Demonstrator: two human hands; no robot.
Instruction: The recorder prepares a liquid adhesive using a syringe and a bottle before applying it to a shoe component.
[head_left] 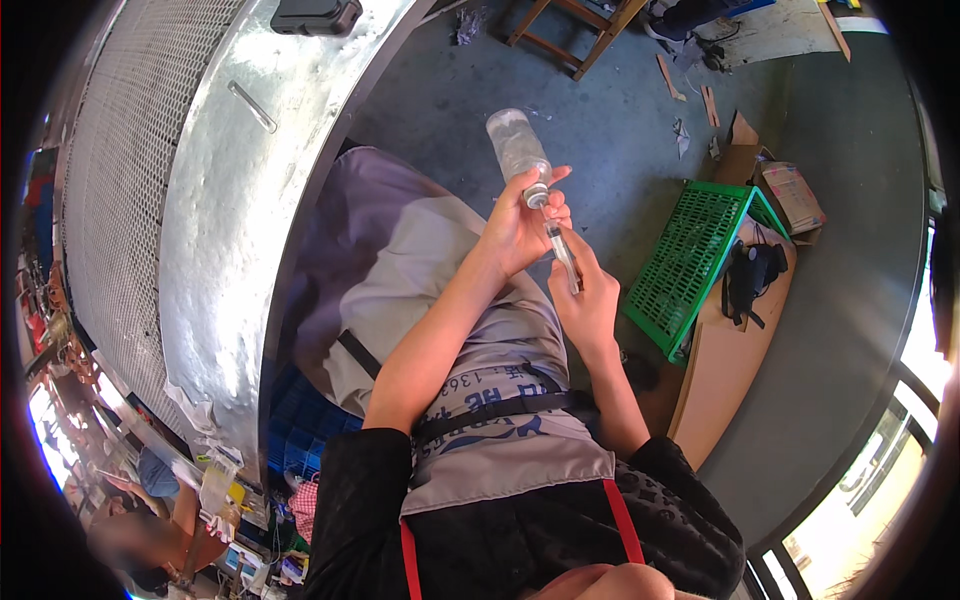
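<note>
My left hand (512,228) grips a clear bottle (517,143) by its neck, holding it upside down with its base pointing away from me. My right hand (588,295) holds a clear syringe (562,256) just below it, the tip pushed up into the bottle's cap. Both hands meet above my lap, over a grey apron with black straps.
A big shiny metal drum (215,230) with a mesh side (115,170) stands at my left. A green plastic crate (690,262) leans on a wooden board (735,350) at my right, beside a cardboard box (790,195). Another person (150,520) sits at lower left.
</note>
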